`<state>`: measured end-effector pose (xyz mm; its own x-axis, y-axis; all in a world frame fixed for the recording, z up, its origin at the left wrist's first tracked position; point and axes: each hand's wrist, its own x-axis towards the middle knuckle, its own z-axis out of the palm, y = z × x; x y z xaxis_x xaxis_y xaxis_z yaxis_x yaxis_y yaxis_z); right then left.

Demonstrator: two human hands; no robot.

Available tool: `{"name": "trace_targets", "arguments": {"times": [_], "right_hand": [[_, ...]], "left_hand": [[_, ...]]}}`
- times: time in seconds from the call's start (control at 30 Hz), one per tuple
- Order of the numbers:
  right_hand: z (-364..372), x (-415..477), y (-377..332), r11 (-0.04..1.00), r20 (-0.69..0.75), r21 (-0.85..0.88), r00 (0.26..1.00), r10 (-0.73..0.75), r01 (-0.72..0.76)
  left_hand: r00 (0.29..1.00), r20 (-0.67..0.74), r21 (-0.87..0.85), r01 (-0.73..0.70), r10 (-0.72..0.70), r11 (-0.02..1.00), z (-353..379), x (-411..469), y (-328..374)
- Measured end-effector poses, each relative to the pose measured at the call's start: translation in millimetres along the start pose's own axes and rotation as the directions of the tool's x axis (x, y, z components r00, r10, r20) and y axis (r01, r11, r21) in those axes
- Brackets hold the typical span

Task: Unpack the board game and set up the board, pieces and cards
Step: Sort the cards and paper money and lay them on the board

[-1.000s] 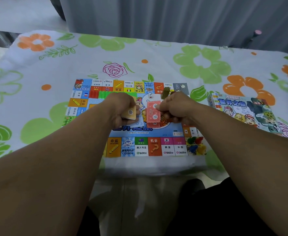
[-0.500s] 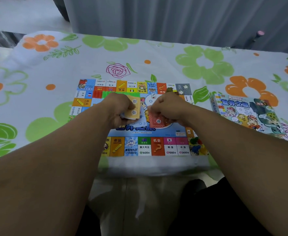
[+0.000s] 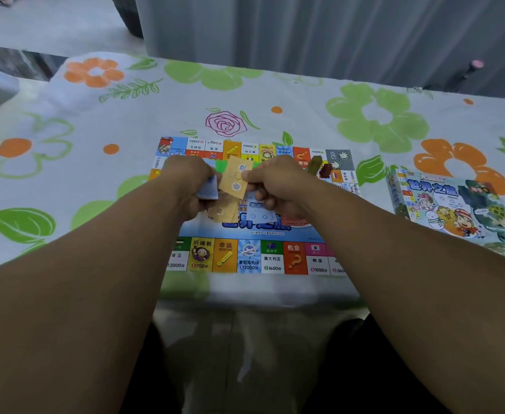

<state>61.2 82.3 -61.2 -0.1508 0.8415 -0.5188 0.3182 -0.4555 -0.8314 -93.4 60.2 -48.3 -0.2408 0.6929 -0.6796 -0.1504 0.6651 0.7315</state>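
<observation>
The colourful game board (image 3: 248, 258) lies flat on the table in front of me. Both hands hover over its middle. My left hand (image 3: 185, 186) grips a small stack of cards with a blue card (image 3: 208, 191) showing at its edge. My right hand (image 3: 275, 185) pinches a yellow card (image 3: 234, 179) at its right side, and a pale blue card (image 3: 258, 212) pokes out under its fingers. Another yellow card (image 3: 224, 210) lies below between the hands. A few small pieces (image 3: 319, 167) stand at the board's far right corner. The game box (image 3: 448, 204) rests to the right.
A floral tablecloth (image 3: 275, 97) covers the table, whose near edge runs just below the board. A grey curtain (image 3: 319, 31) hangs behind the table. My dark trousers (image 3: 364, 369) show under the table edge.
The red card once in my right hand is no longer held; my right hand now pinches a yellow card taken from the left hand's stack. Both hands moved slightly away from me.
</observation>
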Motion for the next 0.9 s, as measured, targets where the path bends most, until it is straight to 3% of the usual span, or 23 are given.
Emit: {"name": "trace_targets", "arguments": {"times": [0.13, 0.3, 0.47, 0.77, 0.9], "right_hand": [[5.7, 4.7, 2.2, 0.993, -0.011, -0.113, 0.999, 0.046, -0.047], [17.0, 4.4, 6.0, 0.978, 0.002, -0.202, 0.999, 0.05, -0.048], [13.2, 3.4, 4.9, 0.966, -0.029, -0.255, 0.999, 0.044, -0.05], [-0.4, -0.4, -1.3, 0.999, 0.012, -0.042, 1.0, 0.004, -0.004], [-4.0, -1.5, 0.1, 0.999, 0.037, -0.04, 0.999, -0.004, 0.006]], "left_hand": [[0.996, -0.088, -0.115, -0.021, 0.01, 0.993, -13.4, -2.3, 3.4], [1.0, -0.003, -0.051, 0.029, -0.029, 0.998, -15.5, -7.0, 4.5], [1.0, 0.014, -0.047, -0.007, 0.008, 0.999, -9.2, -11.1, 1.5], [0.999, 0.039, 0.079, -0.022, 0.019, 0.997, -0.3, 3.1, -4.3], [0.997, 0.077, 0.112, -0.025, 0.016, 0.993, 10.2, 4.8, -7.5]]}}
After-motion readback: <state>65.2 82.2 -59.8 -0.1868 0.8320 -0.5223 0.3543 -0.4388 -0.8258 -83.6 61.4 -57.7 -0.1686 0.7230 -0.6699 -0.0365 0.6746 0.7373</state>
